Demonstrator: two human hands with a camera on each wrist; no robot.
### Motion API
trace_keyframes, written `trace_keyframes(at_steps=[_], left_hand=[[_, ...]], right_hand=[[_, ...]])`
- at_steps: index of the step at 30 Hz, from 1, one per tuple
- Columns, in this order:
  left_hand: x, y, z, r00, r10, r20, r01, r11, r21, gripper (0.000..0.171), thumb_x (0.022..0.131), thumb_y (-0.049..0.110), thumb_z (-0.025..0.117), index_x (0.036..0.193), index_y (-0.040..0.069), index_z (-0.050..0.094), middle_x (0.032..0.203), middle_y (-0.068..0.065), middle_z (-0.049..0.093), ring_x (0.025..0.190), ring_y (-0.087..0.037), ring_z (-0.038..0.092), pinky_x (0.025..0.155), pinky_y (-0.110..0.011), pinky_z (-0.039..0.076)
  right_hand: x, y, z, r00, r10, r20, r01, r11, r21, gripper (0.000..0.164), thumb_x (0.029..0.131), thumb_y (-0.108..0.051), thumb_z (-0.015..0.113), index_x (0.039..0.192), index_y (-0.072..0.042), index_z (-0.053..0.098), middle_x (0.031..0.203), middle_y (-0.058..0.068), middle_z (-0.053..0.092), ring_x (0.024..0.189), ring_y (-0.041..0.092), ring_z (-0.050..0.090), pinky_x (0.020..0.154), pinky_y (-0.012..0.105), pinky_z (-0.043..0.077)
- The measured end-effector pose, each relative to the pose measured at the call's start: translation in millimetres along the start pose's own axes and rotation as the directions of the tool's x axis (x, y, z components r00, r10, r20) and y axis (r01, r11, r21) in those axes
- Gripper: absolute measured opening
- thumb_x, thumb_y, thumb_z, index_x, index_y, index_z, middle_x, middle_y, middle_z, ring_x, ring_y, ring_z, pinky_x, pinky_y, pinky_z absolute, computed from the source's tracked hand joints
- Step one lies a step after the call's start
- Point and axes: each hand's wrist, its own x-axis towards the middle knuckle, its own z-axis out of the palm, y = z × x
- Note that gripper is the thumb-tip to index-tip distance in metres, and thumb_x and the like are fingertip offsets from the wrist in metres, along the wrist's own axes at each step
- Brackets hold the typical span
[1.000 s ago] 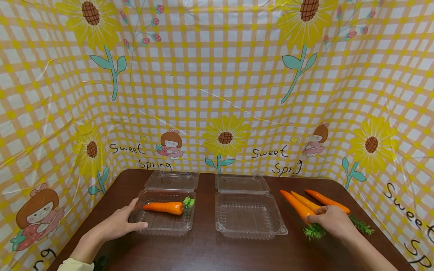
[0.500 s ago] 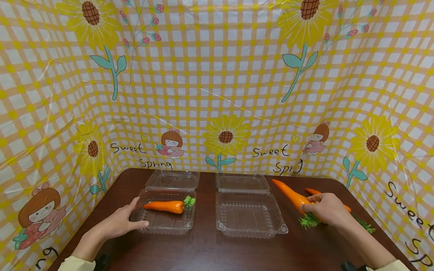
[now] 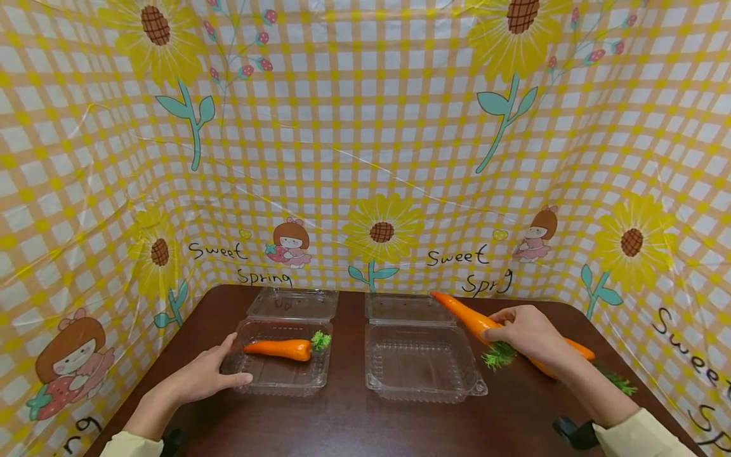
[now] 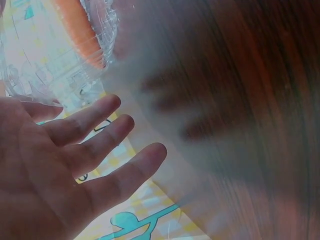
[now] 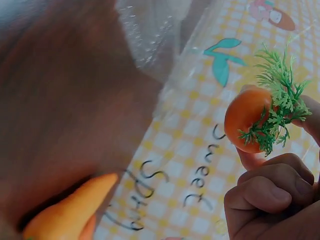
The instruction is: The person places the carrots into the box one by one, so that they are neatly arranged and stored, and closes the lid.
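My right hand pinches an orange carrot near its leafy end, raised beside the right clear plastic clamshell container. Its tip points to the far left and overlaps that container's raised lid in the head view. The right wrist view shows the carrot's blunt end and green leaves between thumb and finger. My left hand, fingers spread, rests at the left side of the left clamshell container, thumb by its front corner. Inside that container lies another carrot, leaves to the right.
Two more carrots lie on the dark wooden table at the right, partly hidden by my right arm: a reddish one and a lighter orange one. Both container lids stand open toward the checked cloth wall.
My right hand has lifted the carrot off the pile and carried it left toward the right container. The left hand stays where it was.
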Motion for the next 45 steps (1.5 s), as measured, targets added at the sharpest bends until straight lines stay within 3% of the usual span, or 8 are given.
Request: trace_keyframes(at_steps=[4, 7, 10, 13, 17, 23, 37, 45], left_hand=[[0.1, 1.6, 0.0, 1.000, -0.007, 0.006, 0.007, 1.000, -0.002, 0.112, 0.089, 0.059, 0.068, 0.161, 0.000, 0.006, 0.159, -0.036, 0.021, 0.143, -0.062, 0.016, 0.104, -0.077, 0.025], [-0.3, 2.8, -0.6, 1.000, -0.006, 0.008, 0.006, 1.000, -0.002, 0.112, 0.089, 0.059, 0.069, 0.161, -0.001, 0.006, 0.160, -0.036, 0.020, 0.143, -0.061, 0.017, 0.105, -0.077, 0.026], [-0.9, 3.9, -1.2, 1.000, -0.001, 0.006, 0.001, 1.000, -0.006, 0.112, 0.089, 0.058, 0.069, 0.161, 0.000, 0.006, 0.159, -0.036, 0.021, 0.143, -0.061, 0.018, 0.104, -0.076, 0.027], [-1.1, 4.3, -1.0, 1.000, 0.009, 0.002, -0.009, 1.000, -0.008, 0.111, 0.089, 0.057, 0.069, 0.161, 0.000, 0.007, 0.158, -0.036, 0.023, 0.143, -0.061, 0.018, 0.104, -0.076, 0.027], [-1.4, 4.0, 0.1, 1.000, 0.011, 0.004, -0.011, 1.000, -0.005, 0.111, 0.090, 0.057, 0.069, 0.161, -0.001, 0.007, 0.158, -0.036, 0.023, 0.143, -0.061, 0.018, 0.104, -0.076, 0.027], [-2.1, 3.9, 0.3, 1.000, 0.011, 0.000, -0.011, 1.000, -0.008, 0.111, 0.090, 0.057, 0.069, 0.161, -0.001, 0.007, 0.158, -0.037, 0.024, 0.143, -0.061, 0.019, 0.104, -0.076, 0.027], [0.2, 0.5, 0.1, 1.000, 0.015, -0.001, -0.015, 1.000, -0.005, 0.111, 0.090, 0.057, 0.069, 0.161, -0.001, 0.007, 0.157, -0.036, 0.026, 0.143, -0.060, 0.022, 0.104, -0.075, 0.028], [-0.2, 1.4, -0.9, 1.000, 0.005, -0.004, -0.005, 1.000, -0.014, 0.111, 0.089, 0.058, 0.069, 0.161, 0.000, 0.007, 0.158, -0.035, 0.026, 0.144, -0.059, 0.021, 0.104, -0.075, 0.027]], right_hand=[[4.4, -18.7, 1.6, 1.000, -0.011, 0.021, 0.011, 1.000, 0.001, 0.063, 0.084, -0.042, 0.079, 0.127, 0.002, 0.067, 0.128, 0.024, 0.064, 0.103, 0.028, 0.061, 0.081, 0.039, 0.049], [9.5, -32.6, 5.6, 0.999, -0.040, 0.033, 0.040, 0.999, 0.000, 0.058, 0.084, -0.038, 0.080, 0.125, 0.001, 0.068, 0.120, 0.021, 0.069, 0.075, 0.020, 0.055, 0.064, 0.032, 0.043], [14.1, -45.9, 11.2, 0.996, -0.083, 0.040, 0.083, 0.997, 0.011, 0.052, 0.083, -0.032, 0.080, 0.122, 0.001, 0.070, 0.110, 0.016, 0.073, 0.054, 0.014, 0.032, 0.050, 0.028, 0.029], [18.3, -58.7, 17.8, 0.992, -0.114, 0.053, 0.113, 0.993, 0.017, 0.051, 0.081, -0.029, 0.080, 0.121, 0.002, 0.070, 0.090, 0.008, 0.075, 0.048, 0.012, 0.021, 0.046, 0.026, 0.023], [24.0, -74.5, 27.7, 0.987, -0.137, 0.087, 0.136, 0.990, 0.018, 0.052, 0.079, -0.027, 0.081, 0.122, 0.001, 0.070, 0.061, -0.004, 0.057, 0.045, 0.011, 0.022, 0.045, 0.025, 0.024], [34.7, -95.8, 47.1, 0.976, -0.183, 0.114, 0.182, 0.983, 0.020, 0.047, 0.078, -0.024, 0.083, 0.118, -0.001, 0.073, 0.103, 0.009, 0.073, 0.057, 0.012, 0.047, 0.052, 0.029, 0.036], [55.5, -150.3, 93.6, 0.931, -0.308, 0.195, 0.318, 0.948, -0.022, 0.030, 0.079, -0.021, 0.085, 0.103, -0.005, 0.077, 0.100, 0.005, 0.075, 0.074, 0.014, 0.063, 0.063, 0.030, 0.048], [61.2, -176.2, 119.2, 0.878, -0.391, 0.276, 0.397, 0.917, 0.036, 0.030, 0.079, -0.018, 0.083, 0.104, -0.003, 0.077, 0.095, 0.004, 0.075, 0.071, 0.015, 0.063, 0.061, 0.029, 0.049]])
